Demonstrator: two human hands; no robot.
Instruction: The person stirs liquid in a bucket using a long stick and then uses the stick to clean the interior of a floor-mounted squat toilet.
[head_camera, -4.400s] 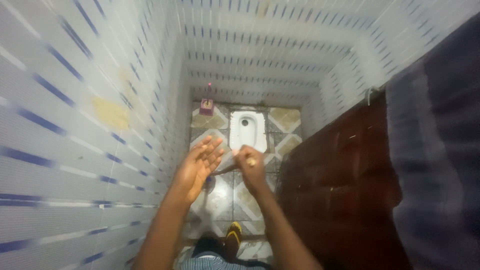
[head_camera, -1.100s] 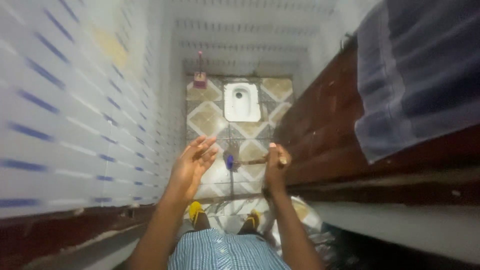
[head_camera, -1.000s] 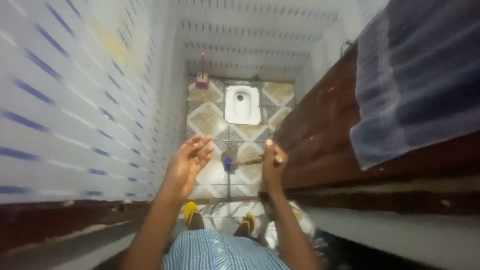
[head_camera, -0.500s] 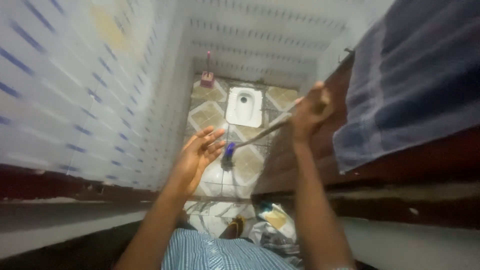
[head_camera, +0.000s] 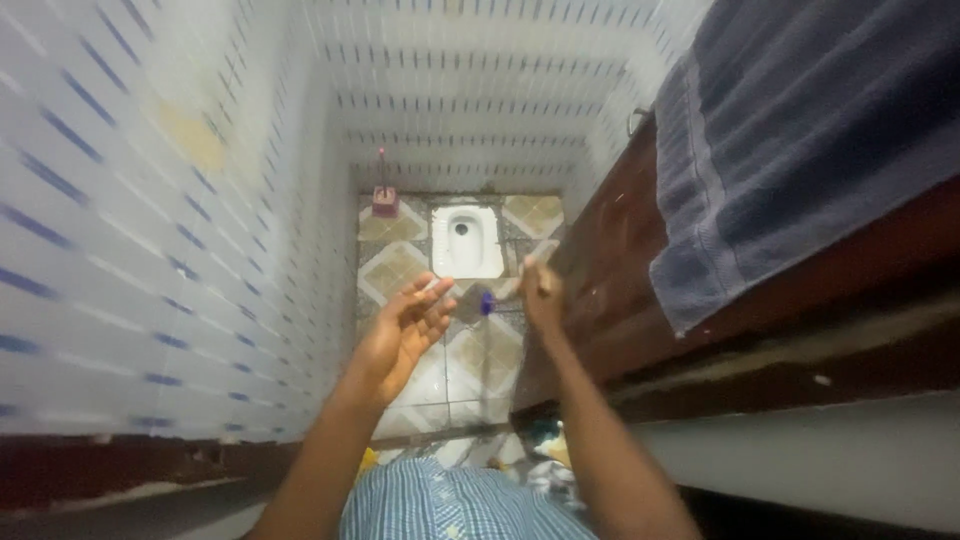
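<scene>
White tiles with short blue dashes cover the three walls of a narrow stall seen from above.

Hands:
- Left hand: open, palm turned inward, fingers spread and slightly curled. It holds nothing and touches nothing. It hangs over the floor, just left of the brush head.
- Right hand: closed in a fist around a thin handle. The handle is almost wholly hidden by the hand; only a short length shows between the fist and the brush head, which is small and blue. The head sits between the two hands, above the patterned floor; whether it touches the floor cannot be told.

Surroundings:
- A white squat pan is set in the floor beyond the hands, near the back wall.
- A pink brush in a holder stands in the far left corner, well apart from both hands.
- A dark red-brown door runs along the right side, just beside the right hand.
- A blue-grey towel hangs over the door's top edge.

Limits of view: a pale, crumpled item by the door's foot is partly hidden by the right forearm and cannot be identified. A blue striped garment is cut off by the lower frame edge. The near wall tiles are blurred.
</scene>
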